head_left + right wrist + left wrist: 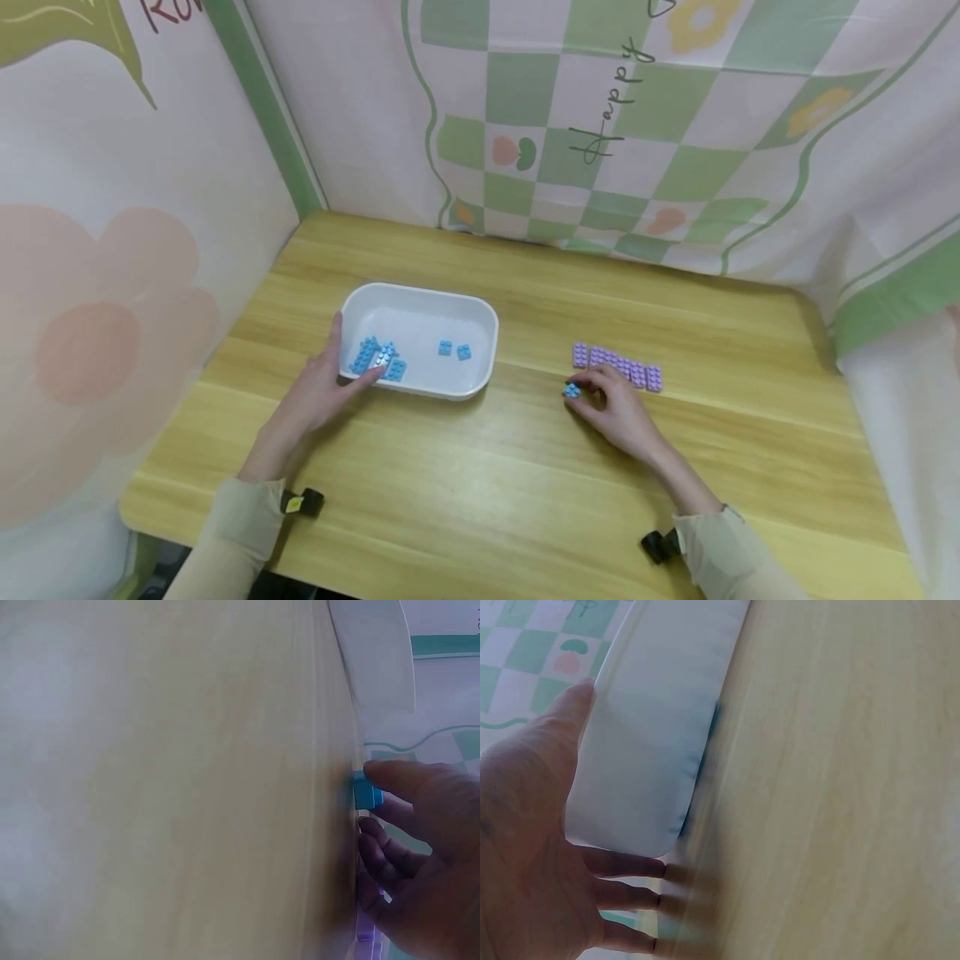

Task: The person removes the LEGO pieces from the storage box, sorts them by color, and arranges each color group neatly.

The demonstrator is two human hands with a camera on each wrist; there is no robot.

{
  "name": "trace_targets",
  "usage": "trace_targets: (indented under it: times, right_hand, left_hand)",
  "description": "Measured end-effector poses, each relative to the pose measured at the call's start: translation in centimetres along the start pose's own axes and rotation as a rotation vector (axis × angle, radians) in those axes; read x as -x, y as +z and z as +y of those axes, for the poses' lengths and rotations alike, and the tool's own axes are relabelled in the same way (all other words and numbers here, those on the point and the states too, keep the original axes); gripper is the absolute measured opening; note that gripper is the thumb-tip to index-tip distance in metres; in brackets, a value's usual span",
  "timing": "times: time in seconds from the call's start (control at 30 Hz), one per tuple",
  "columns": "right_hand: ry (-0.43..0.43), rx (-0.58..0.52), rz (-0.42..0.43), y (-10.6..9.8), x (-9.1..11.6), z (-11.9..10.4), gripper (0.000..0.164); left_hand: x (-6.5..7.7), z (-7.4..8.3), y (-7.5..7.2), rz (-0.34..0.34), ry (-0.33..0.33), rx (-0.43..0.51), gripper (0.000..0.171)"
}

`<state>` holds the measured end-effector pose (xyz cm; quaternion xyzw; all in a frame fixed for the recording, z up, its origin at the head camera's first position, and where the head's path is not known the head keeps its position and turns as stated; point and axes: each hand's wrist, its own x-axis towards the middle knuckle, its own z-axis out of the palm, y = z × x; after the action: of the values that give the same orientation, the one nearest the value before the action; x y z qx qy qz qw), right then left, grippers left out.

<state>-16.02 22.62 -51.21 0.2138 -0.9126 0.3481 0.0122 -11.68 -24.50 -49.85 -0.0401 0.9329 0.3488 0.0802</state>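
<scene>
My left hand holds the near left corner of a white tray, thumb over the near rim and fingers along the outside of the left end. Several blue toy bricks lie in the tray's left part, and two small blue ones sit farther right. Between thumb and forefinger my right hand pinches a small blue toy brick, low at the tabletop. Just beyond that hand runs a row of several purple toy bricks, partly hidden by the fingers.
The wooden table stands against a wall hung with a checked curtain. Another printed curtain borders it at the left. Black wrist devices are strapped at both sleeves.
</scene>
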Motion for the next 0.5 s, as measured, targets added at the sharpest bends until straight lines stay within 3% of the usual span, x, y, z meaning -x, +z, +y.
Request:
trace_targets:
  times: [0.17, 0.33, 0.5]
  right_hand:
    - [-0.009, -0.022, -0.003, 0.1, 0.0, 0.1, 0.031]
    - [-0.098, -0.128, 0.058, 0.4, -0.8, 1.0, 0.042]
    - [-0.096, -0.106, 0.056, 0.1, -1.7, -0.8, 0.046]
  left_hand:
    - [0.0, 0.1, 0.0, 0.003, 0.004, -0.002, 0.127]
    - [0.0, 0.1, 0.0, 0.001, -0.002, -0.004, 0.126]
    - [0.0, 0.1, 0.0, 0.001, -0.005, -0.008, 0.126]
